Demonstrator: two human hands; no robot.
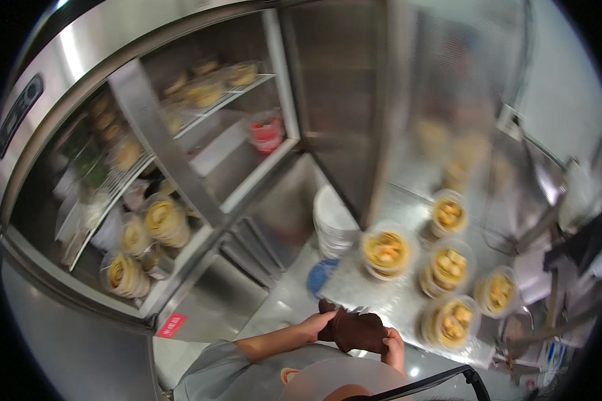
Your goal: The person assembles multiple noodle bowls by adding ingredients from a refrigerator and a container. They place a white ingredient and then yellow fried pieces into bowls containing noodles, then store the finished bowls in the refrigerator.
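Note:
A dark brown cloth item (361, 332) spans the space between my two hands, low in front of my body. Its exact kind is unclear; it looks soft, with a rounded, folded shape. My left hand (316, 326) pinches its left end, and my right hand (393, 349) grips its lower right side. Just beyond it lies the near edge of a steel table (354, 287). Clear tubs of yellow food stand on that table, the closest to my right hand being a stacked tub (450, 323).
An open steel fridge at left holds tubs (164, 217) on its shelves, plus a red-filled tub (266, 134). Its open door (338, 93) borders the table. A white bucket (334, 224) and a blue round object (322, 275) sit below. Tools and bags (575, 200) crowd the right.

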